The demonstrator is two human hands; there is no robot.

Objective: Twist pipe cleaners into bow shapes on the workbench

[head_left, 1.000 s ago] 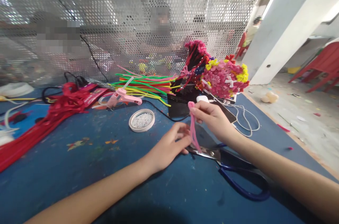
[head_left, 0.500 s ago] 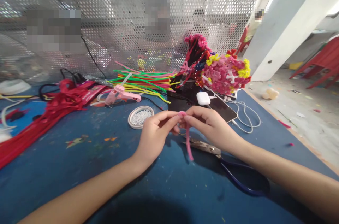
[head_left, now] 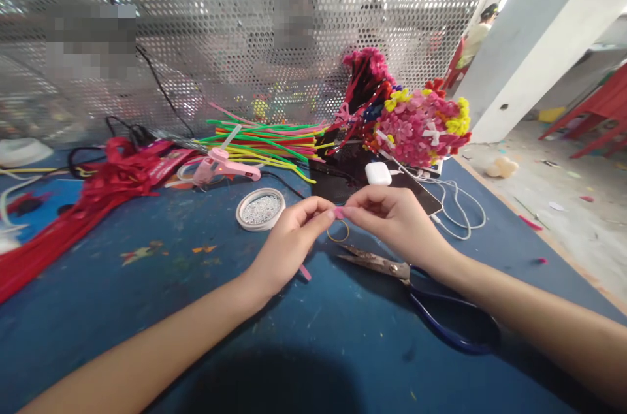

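Observation:
My left hand (head_left: 294,238) and my right hand (head_left: 392,218) meet over the blue table, each pinching a pink pipe cleaner (head_left: 339,212) between thumb and fingers. Most of it is hidden by the fingers; a pink tail (head_left: 305,272) pokes out below my left hand. Just beneath the fingertips is a thin gold-coloured ring (head_left: 337,231). Scissors with dark blue handles (head_left: 445,329) lie partly under my right wrist, blades slightly apart and pointing left. Left of my left hand stands a round dish (head_left: 260,209) of small silvery beads.
A pink glue gun (head_left: 223,167) lies beside a bundle of coloured pipe cleaners (head_left: 274,143). Red ribbons (head_left: 93,218) spread at left. At back right are pipe-cleaner flowers (head_left: 416,123), a white earbud case (head_left: 378,173), a dark tablet (head_left: 426,200) and white cable (head_left: 470,211). Perforated metal (head_left: 220,42) stands behind.
The pipe cleaner's tail has swung from hanging between my hands to below my left hand. My fingers have shifted on the pink piece, and the gold ring shows more fully. The view has tilted slightly.

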